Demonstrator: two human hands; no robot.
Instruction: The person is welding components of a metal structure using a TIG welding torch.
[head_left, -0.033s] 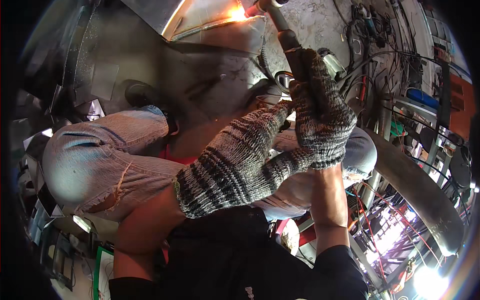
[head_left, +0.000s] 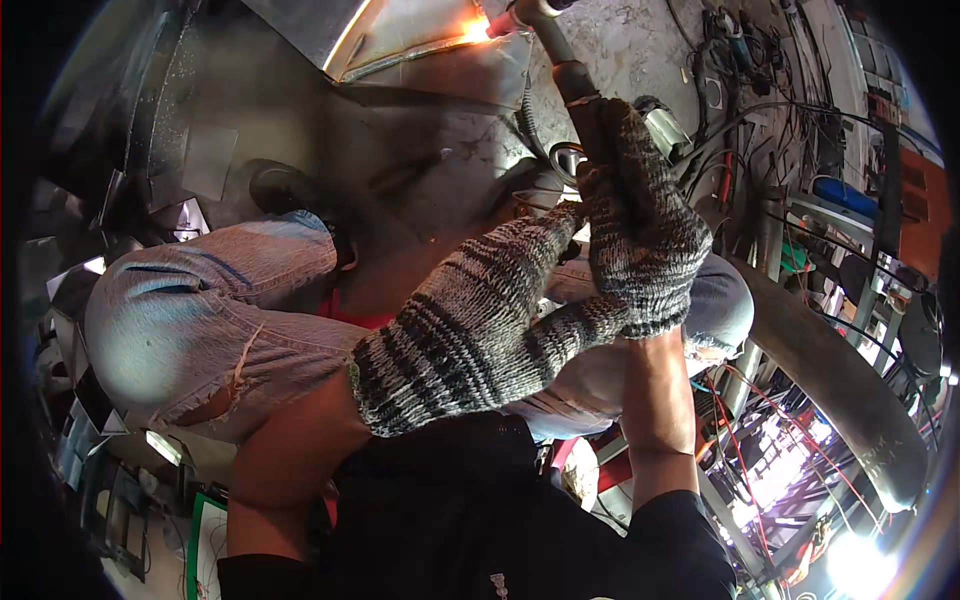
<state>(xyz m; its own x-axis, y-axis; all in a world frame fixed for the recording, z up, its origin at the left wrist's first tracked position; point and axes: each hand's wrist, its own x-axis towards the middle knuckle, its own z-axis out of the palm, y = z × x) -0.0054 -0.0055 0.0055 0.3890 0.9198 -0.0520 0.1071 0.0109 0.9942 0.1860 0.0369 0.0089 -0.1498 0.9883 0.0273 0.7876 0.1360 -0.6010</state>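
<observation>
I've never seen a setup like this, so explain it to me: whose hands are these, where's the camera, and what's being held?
There's no robot here: these are a person's own hands, in striped knit gloves. A wide camera worn on the head looks down, so straight edges bend near the rim. The right hand grips a dark torch; at its tip, an orange glow lights a metal piece. The left hand seems to rest against the right; whether it grips anything is hidden. Beneath are the person's jeans, and cables lie tangled on the floor at right.
</observation>
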